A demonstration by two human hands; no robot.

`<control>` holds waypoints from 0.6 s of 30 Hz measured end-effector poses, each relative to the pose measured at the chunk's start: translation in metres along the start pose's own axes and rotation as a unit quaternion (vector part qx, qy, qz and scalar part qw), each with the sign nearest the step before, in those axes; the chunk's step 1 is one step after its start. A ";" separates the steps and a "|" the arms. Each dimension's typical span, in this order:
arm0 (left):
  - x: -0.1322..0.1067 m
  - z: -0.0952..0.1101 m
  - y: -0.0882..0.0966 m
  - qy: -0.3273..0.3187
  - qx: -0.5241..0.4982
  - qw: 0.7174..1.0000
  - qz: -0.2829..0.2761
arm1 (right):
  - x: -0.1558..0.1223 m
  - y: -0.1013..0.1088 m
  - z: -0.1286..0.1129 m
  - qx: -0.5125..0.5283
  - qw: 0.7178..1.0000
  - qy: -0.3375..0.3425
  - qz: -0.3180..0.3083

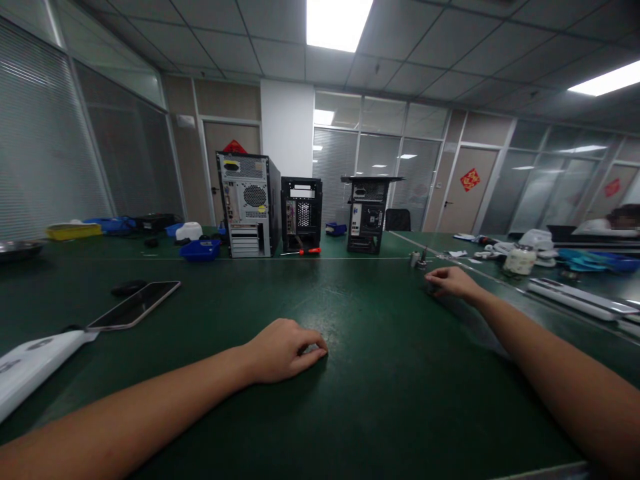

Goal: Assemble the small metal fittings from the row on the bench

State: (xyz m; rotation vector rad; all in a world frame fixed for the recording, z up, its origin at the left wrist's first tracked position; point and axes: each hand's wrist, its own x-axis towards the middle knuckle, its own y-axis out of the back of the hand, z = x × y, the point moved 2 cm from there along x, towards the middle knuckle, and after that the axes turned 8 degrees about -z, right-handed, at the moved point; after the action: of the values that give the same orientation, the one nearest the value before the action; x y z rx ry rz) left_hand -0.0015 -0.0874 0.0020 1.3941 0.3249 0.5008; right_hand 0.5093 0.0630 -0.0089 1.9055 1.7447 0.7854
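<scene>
My left hand [287, 351] rests on the green tabletop [370, 393], with its fingers curled and the thumb tip against the forefinger. Nothing shows in it. Farther out to the right, my right hand [451, 283] is low over the table, thumb and fingers drawn together in a pinch. Something small and dim may be at its fingertips, but I cannot make it out. Just beyond those fingertips stand a few small metal parts [419, 259], one with a thin upright stem.
Three computer cases, a large one [250, 207], a middle one [301, 213] and a right one [367, 217], stand at the back. An orange-handled screwdriver [309, 251] lies before the middle one. A phone [135, 307] is left; a white jar [520, 260] is right.
</scene>
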 end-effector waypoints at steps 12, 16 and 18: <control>-0.002 -0.008 0.004 0.011 -0.005 1.000 -0.011 | -0.003 0.004 -0.013 -0.270 0.951 0.056 0.139; -0.003 -0.012 0.001 0.009 0.000 1.000 -0.011 | -0.001 0.002 -0.014 -0.264 0.954 0.056 0.135; -0.004 -0.012 0.001 0.009 -0.002 1.000 -0.010 | -0.001 0.002 -0.014 -0.246 0.959 0.051 0.127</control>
State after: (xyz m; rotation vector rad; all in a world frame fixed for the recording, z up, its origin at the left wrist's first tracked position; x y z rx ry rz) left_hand -0.0108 -0.0789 0.0004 1.3816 0.3524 0.4965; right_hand 0.5016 0.0610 0.0023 1.7745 1.2112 1.2951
